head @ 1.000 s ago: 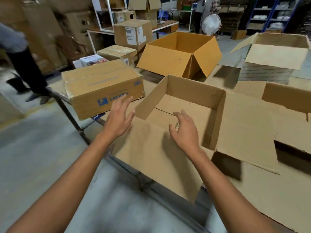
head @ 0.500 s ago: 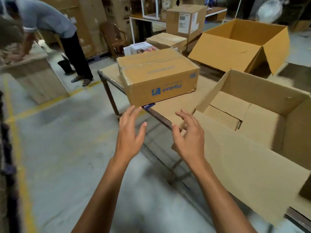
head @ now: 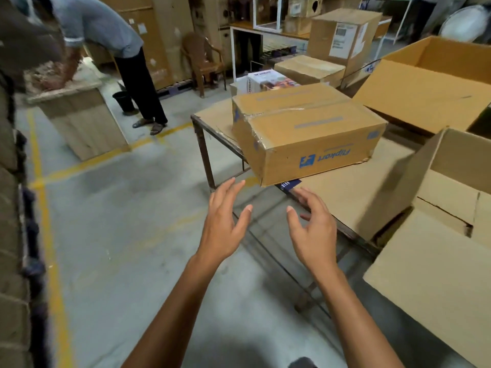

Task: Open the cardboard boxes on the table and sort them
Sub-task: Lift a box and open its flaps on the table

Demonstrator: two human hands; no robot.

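A sealed, taped cardboard box with a blue logo (head: 305, 131) sits on the near left corner of the table (head: 342, 197), its front corner overhanging the edge. My left hand (head: 225, 221) and my right hand (head: 310, 229) hover just below and in front of that corner, fingers spread, holding nothing and touching nothing. An opened box (head: 449, 208) with its flaps folded out lies at the right. Another open box (head: 430, 86) stands behind on the right.
A person in a grey shirt (head: 111, 43) bends over a wooden block (head: 79, 120) at the far left. Behind the table are a white printed carton (head: 265, 82), smaller sealed boxes (head: 342, 38), a brown chair (head: 202, 59) and shelving. Grey concrete floor with yellow lines lies left.
The view has swung left from the opened box to the sealed logo box. Both hands left the opened box and moved toward the sealed box's near corner.
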